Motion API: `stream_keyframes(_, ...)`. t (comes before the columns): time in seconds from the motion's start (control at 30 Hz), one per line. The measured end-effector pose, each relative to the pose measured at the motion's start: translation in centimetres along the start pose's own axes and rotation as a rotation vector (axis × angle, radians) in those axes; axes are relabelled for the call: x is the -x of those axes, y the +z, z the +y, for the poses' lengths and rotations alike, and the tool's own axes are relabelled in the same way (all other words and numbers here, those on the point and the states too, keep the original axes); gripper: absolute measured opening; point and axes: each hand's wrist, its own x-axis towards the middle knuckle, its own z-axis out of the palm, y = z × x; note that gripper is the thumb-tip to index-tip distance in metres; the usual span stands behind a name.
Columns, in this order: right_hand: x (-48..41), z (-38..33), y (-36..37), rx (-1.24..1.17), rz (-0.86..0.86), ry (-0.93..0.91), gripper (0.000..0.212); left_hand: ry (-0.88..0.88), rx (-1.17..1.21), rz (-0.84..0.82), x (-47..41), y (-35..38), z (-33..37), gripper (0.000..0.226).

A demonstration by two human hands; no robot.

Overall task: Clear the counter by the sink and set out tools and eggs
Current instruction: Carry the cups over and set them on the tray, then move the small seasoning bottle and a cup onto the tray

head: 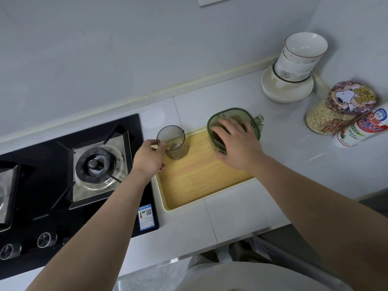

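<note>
A wooden tray [195,181] with a pale yellow rim lies on the white counter beside the stove. At its far left corner stands a smoky transparent cup [175,143] with dotted sides; my left hand [150,157] grips its rim and side. At the tray's far right corner stands a green transparent container [231,118] with a small handle. My right hand [237,141] covers the container's top, fingers curled over its rim. The contents are dark and partly hidden by the hand.
A black gas stove [73,171] fills the left side. At the back right stands a stack of white bowls [294,64] on plates. A cartoon-printed jar of grains [336,110] and a white bottle [361,129] sit at the right. The counter's front edge runs below the tray.
</note>
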Motion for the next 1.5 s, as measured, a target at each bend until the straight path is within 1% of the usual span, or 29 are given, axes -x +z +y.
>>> stream_keyframes(0.27, 0.1, -1.3, 0.1, -0.006, -0.005, 0.026, 0.066, -0.012, -0.043, 0.075, 0.3, -2.3, -2.1, 0.029)
stream_keyframes(0.4, 0.0, -3.2, -0.6, -0.024, 0.042, -0.091, 0.062, -0.026, -0.030, 0.098, 0.4, -3.0, -2.6, 0.028)
stream_keyframes(0.63, -0.7, -6.5, -2.4, -0.116, 0.132, -0.241, 0.045, -0.023, -0.018, 0.142, 2.1, -3.4, -2.1, 0.040)
stream_keyframes(0.73, -0.6, -7.8, -2.7, -0.197, 0.181, -0.265, 0.039, -0.011, -0.024, 0.207, 4.1, -4.5, -2.1, 0.034)
stream_keyframes(0.83, 0.0, -10.5, -3.2, -0.333, 0.231, -0.275, 0.034, -0.066, 0.053, 0.260, 7.2, -6.1, -3.0, 0.036)
stream_keyframes(0.93, 0.6, -16.0, -4.1, -0.524, 0.219, -0.337, 0.029, -0.113, 0.148, 0.342, 11.3, -8.1, -4.7, 0.032)
stream_keyframes(0.97, 0.8, -18.4, -4.4, -0.606, 0.196, -0.372, 0.027, -0.129, 0.176, 0.394, 13.0, -9.0, -5.5, 0.029)
stream_keyframes(1.03, 1.6, -22.8, -5.3, -0.739, 0.127, -0.408, 0.028, -0.148, 0.224, 0.504, 16.4, -10.6, -6.8, 0.024)
stream_keyframes(1.1, 2.5, -26.8, -6.3, -0.827, 0.043, -0.416, 0.030, -0.174, 0.251, 0.606, 20.0, -12.3, -7.9, 0.020)
stream_keyframes(1.17, 3.8, -30.4, -7.4, -0.898, -0.004, -0.457, 0.032, -0.197, 0.274, 0.708, 23.9, -13.9, -8.9, 0.018)
stream_keyframes(1.27, 6.3, -36.1, -9.4, -0.943, -0.021, -0.589, 0.033, -0.215, 0.361, 0.873, 29.7, -16.6, -11.2, 0.017)
stream_keyframes(1.37, 9.0, -40.9, -11.4, -0.958, -0.035, -0.703, 0.035, -0.193, 0.451, 1.026, 34.3, -19.1, -14.0, 0.017)
stream_keyframes(1.5, 12.7, -47.5, -13.2, -0.970, -0.101, -0.804, 0.039, -0.175, 0.517, 1.174, 39.2, -22.9, -19.2, 0.017)
